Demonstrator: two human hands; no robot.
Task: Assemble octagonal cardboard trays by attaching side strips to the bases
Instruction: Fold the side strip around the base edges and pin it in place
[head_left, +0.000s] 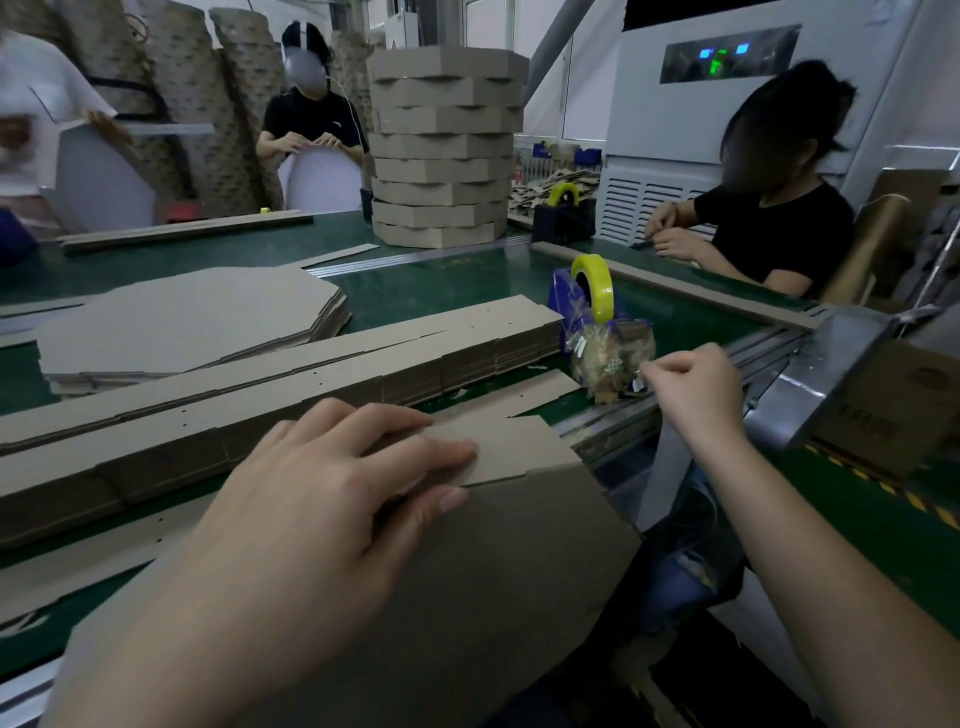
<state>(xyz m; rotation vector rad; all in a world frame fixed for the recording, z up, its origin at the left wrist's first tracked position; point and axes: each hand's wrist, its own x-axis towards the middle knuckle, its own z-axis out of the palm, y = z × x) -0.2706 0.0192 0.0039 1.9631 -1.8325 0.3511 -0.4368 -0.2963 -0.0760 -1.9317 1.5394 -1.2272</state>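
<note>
Already flat, your left hand (332, 483) pinned a side strip (519, 441) to the octagonal base (493, 571) while your right hand (696, 384) was at the tape dispenser (587, 301).
Your left hand's fingers lay straight and spread, pressing the strip onto the base at the counter's (441, 286) near edge. Your right hand's fingers were curled, thumb and forefinger pinched together by the dispenser's front; what they held was too small to tell. A stack of strips (260, 374) lay just beyond your left hand.
</note>
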